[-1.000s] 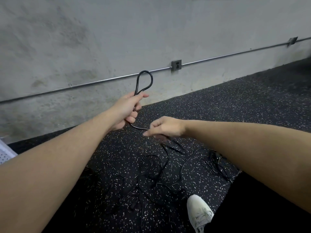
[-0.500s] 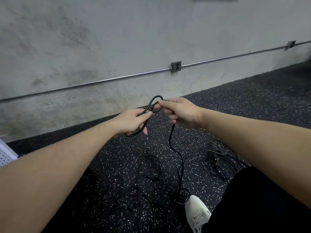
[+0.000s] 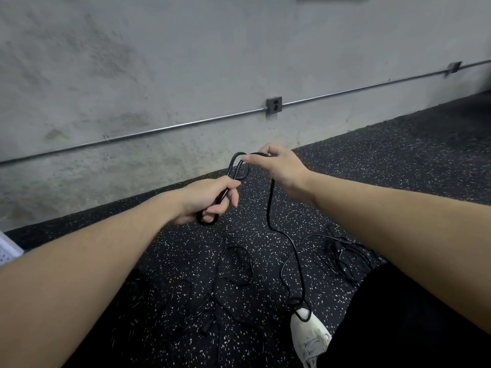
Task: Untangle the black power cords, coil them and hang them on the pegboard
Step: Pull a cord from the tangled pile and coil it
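A: Left fingers [image 3: 233, 193] first. Curled round the coil [image 3: 231, 181], thumb on top, loops pinched at the middle. Looks like an anchor grip, so the turns keep their size.

B: And the right fingers [image 3: 256, 163]?

A: Pinching the cord [image 3: 271, 208] at the coil's upper end, thumb and forefinger closed on it. My read: feeding the next turn across to the left hand [image 3: 204, 201]. From the right hand [image 3: 283, 168] the cord drops loose to the floor [image 3: 372, 160].

B: Material?

A: Smooth black jacket, round section, bends in soft curves, no kinks. Coil is a narrow oval, two or three turns.

B: Beyond the hands?

A: Slack runs down and loops over the toe of a white shoe [image 3: 309, 338]; could snag when pulled. Thinner cords lie tangled [image 3: 345, 256] on the floor, black rubber with pale flecks. Rough concrete wall [image 3: 159, 62] behind, metal conduit [image 3: 186, 124], grey outlet [image 3: 274, 105].

B: Pegboard?

A: Possibly the white perforated corner [image 3: 9, 251] at far left. Can't tell.
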